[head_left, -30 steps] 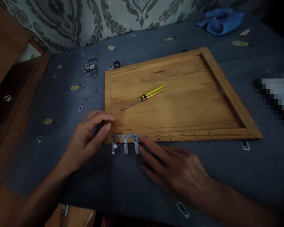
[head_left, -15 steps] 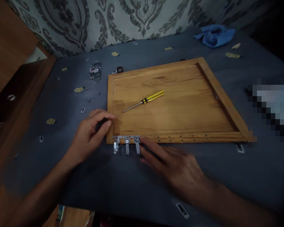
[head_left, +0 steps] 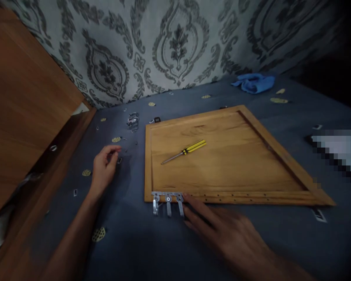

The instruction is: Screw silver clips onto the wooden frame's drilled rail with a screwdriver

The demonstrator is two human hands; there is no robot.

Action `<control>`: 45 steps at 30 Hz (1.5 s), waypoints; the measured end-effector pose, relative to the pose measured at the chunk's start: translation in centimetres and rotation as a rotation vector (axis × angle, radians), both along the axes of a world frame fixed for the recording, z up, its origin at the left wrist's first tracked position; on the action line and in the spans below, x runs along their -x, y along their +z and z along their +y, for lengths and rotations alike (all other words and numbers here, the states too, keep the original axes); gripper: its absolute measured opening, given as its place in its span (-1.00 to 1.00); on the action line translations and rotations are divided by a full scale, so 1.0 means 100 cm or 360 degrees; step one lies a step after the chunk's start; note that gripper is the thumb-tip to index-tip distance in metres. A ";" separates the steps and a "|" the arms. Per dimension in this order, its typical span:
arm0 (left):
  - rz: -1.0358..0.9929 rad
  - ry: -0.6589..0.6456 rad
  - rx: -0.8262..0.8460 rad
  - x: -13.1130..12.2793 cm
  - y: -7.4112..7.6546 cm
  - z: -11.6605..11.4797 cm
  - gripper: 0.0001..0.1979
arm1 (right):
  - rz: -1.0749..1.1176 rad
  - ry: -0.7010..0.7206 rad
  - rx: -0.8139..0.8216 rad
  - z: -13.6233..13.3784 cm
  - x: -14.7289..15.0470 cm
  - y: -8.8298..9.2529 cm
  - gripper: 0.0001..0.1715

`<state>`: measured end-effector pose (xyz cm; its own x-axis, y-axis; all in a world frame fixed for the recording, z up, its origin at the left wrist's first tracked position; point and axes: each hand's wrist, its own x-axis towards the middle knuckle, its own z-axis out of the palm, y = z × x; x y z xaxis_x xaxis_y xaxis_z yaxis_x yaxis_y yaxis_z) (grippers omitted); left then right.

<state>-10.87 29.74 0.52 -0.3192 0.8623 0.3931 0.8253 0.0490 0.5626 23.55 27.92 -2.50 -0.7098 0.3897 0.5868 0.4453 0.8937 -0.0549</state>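
Observation:
My right hand (head_left: 222,230) has its fingers pressed on the right end of a row of three metal hooks (head_left: 169,205). The row lies along the near edge of a framed wooden board (head_left: 251,197), at its left corner, with the hooks hanging over the edge. A screw head shows in the middle hook. My left hand (head_left: 103,168) is over the cloth left of the board, thumb and forefinger curved with a gap between them, close to small loose screws (head_left: 126,151). A yellow-handled screwdriver (head_left: 194,146) rests on the board panel.
More metal hooks (head_left: 133,121) lie on the dark blue cloth (head_left: 169,249) beyond the board's left side. A blue rag (head_left: 254,83) is at the back right. Wooden furniture (head_left: 32,74) stands on the left, and a patterned curtain (head_left: 178,43) hangs behind. A blurred-out object (head_left: 339,150) is at right.
My left hand has moved from the board's left edge out to the screws on the cloth. My right hand stays on the hooks. The view has tilted up and shifted left.

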 end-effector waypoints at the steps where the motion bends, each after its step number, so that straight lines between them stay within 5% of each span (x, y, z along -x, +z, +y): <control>1: 0.0020 0.0002 -0.0004 0.004 -0.005 0.002 -0.70 | 0.0001 -0.0002 -0.0013 0.000 0.000 -0.001 -0.58; 8: 0.0237 0.0087 0.0052 0.008 -0.022 0.014 -0.78 | 0.0003 -0.0002 -0.0007 0.002 0.003 -0.010 -0.68; 17: 0.0376 0.0242 0.0246 0.007 -0.020 0.025 -0.85 | -0.0189 -0.0038 0.0070 -0.001 0.001 -0.001 -0.85; 35: 0.0496 0.0197 0.0258 0.000 -0.011 0.023 -0.86 | -0.0349 0.0025 0.0087 -0.002 -0.003 0.001 -0.62; 39: 0.0398 0.0021 0.0234 -0.023 0.008 0.011 -0.82 | -0.0398 0.0069 0.0123 -0.002 -0.005 0.006 -0.53; 45: 0.0044 -0.0823 0.0557 -0.092 0.045 -0.011 -0.82 | -0.0339 0.0073 0.0141 -0.001 -0.005 0.009 -0.52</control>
